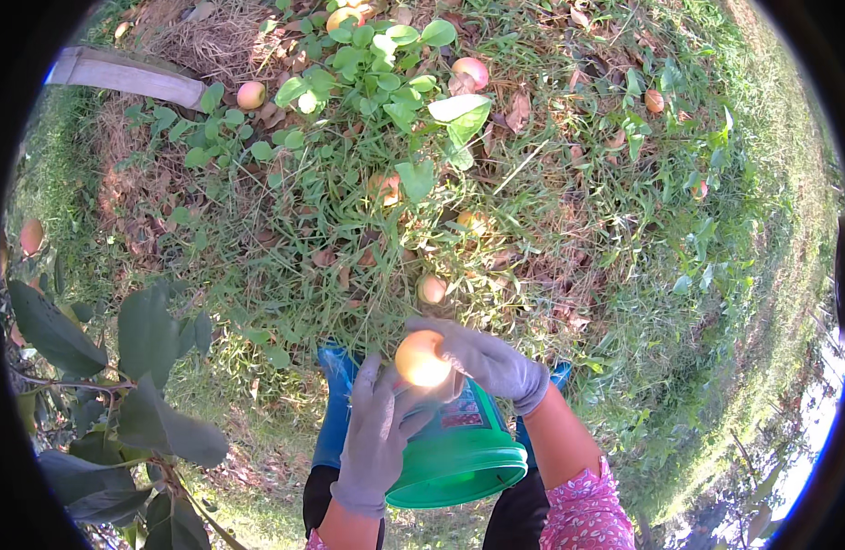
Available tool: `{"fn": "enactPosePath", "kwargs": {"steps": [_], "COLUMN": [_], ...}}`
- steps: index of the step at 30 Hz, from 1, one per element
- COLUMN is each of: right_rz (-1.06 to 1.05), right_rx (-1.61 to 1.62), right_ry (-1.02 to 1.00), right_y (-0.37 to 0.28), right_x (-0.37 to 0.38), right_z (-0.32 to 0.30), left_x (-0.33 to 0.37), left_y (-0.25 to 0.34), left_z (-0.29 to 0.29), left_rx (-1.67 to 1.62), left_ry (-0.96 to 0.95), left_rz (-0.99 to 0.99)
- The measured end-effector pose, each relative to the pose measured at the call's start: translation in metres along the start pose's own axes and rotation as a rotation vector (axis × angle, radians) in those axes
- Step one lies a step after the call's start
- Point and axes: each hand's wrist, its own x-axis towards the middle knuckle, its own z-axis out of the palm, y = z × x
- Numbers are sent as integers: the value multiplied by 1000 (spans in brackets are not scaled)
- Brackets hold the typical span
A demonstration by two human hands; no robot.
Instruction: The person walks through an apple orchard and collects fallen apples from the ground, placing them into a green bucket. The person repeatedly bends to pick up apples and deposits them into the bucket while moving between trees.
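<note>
A brightly sunlit yellow-orange apple (421, 359) is between my gloved hands, above a green bucket (459, 467). My right hand (496, 365), in a grey glove, reaches in from the right and has its fingers around the apple's far and right sides. My left hand (372, 445), gloved the same way, is just below and left of the apple. Its fingers and thumb are apart, close to the fruit; whether they touch it is hard to see. The bucket's rim tilts toward me, and little of its inside shows.
Fallen apples lie in the grass ahead, one (432, 289) just beyond my hands and another (471, 73) farther off. A weathered wooden post (134, 78) lies at the far left. Leafy branches (148, 417) crowd the lower left. My blue boots (335, 394) flank the bucket.
</note>
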Motion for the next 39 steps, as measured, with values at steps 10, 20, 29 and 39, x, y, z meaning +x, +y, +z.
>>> {"fn": "enactPosePath", "kwargs": {"steps": [10, 20, 29, 39], "right_rz": [183, 104, 146, 274], "right_rx": [-1354, -134, 651, 292], "right_ry": [361, 330, 156, 174], "right_y": [89, 68, 46, 31], "right_x": [83, 63, 13, 9], "right_z": [-28, -46, -23, -8], "left_x": [4, 1, 3, 0], "left_y": [-15, -16, -21, -14], "left_z": [-28, -29, -32, -10], "left_rx": [-242, -297, -254, 72], "left_ry": [-55, -119, -70, -38], "left_rz": [-96, -11, -167, -93]}}
